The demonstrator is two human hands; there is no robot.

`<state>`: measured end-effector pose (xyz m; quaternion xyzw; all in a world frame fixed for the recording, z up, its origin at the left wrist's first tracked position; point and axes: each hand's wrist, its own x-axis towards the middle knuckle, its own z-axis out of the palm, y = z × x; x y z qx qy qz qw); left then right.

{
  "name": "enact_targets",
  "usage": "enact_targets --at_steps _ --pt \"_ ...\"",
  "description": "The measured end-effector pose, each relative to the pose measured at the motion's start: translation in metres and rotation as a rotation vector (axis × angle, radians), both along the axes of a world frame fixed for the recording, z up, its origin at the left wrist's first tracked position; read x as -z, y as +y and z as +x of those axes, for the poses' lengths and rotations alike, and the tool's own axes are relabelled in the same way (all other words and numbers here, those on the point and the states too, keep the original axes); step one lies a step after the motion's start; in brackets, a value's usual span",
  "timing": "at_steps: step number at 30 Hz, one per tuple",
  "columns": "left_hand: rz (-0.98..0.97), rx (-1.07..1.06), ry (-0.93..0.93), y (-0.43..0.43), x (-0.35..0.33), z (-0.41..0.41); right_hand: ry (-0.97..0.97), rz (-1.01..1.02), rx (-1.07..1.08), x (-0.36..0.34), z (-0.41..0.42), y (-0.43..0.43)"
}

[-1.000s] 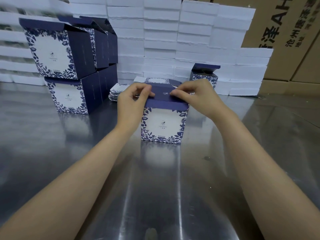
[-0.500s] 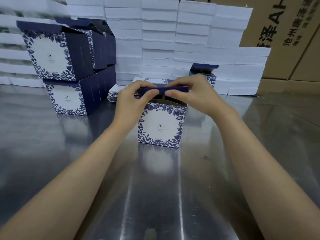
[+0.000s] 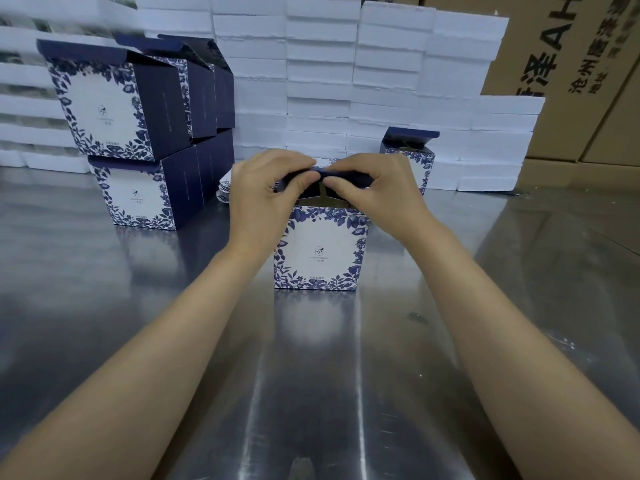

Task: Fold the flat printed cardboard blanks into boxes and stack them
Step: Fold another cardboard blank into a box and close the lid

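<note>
L hand (image 3: pixel 263 195), R hand (image 3: pixel 379 194) pinch box lid (image 3: pixel 348 176), box stack (image 3: pixel 104 105) left, white slabs (image 3: pixel 322 81) behind

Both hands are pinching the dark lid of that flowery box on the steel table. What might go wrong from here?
Two likely risks. The left hand and right hand pinch the navy lid flap near its middle, so it may crease instead of tucking cleanly into the box. Nothing steadies the box's body on the smooth metal table, so a downward push could slide or tip it.
</note>
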<state>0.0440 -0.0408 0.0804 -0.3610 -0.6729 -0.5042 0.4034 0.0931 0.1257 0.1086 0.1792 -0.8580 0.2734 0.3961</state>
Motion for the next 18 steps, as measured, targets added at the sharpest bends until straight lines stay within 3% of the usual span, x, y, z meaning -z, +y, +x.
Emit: enact_targets --at_steps 7,14,18 --pt "-0.239 -0.220 0.241 0.001 0.003 0.000 0.148 0.145 0.045 0.011 -0.006 -0.003" --pt "-0.188 -0.195 0.184 -0.002 0.004 -0.004 0.107 0.127 0.110 0.010 -0.006 0.006" --pt "-0.014 -0.097 0.050 -0.004 0.005 -0.007 0.125 0.160 0.086 0.010 -0.007 0.017"
